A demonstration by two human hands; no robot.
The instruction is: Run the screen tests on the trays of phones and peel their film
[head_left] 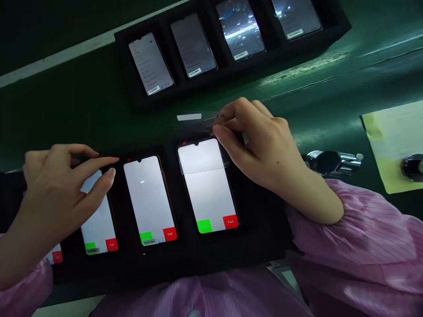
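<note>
Between the thumb and fingers of my right hand is the edge of a clear protective film with a white label strip on it. The film stretches over the top of the rightmost lit smartphone, and its lower edge crosses the white screen. My left hand is open, thumb and index finger apart, holding nothing. It hovers over a partly covered smartphone, with its index fingertip near the top corner of the middle smartphone. These screens show green and red boxes, the red ones reading "Fail".
The lit phones lie in a black tray nearest me. Behind it, another black tray holds several dimmer phones with small labels. On the green table to the right are a shiny metal object and a yellow sheet with a dark round object on it.
</note>
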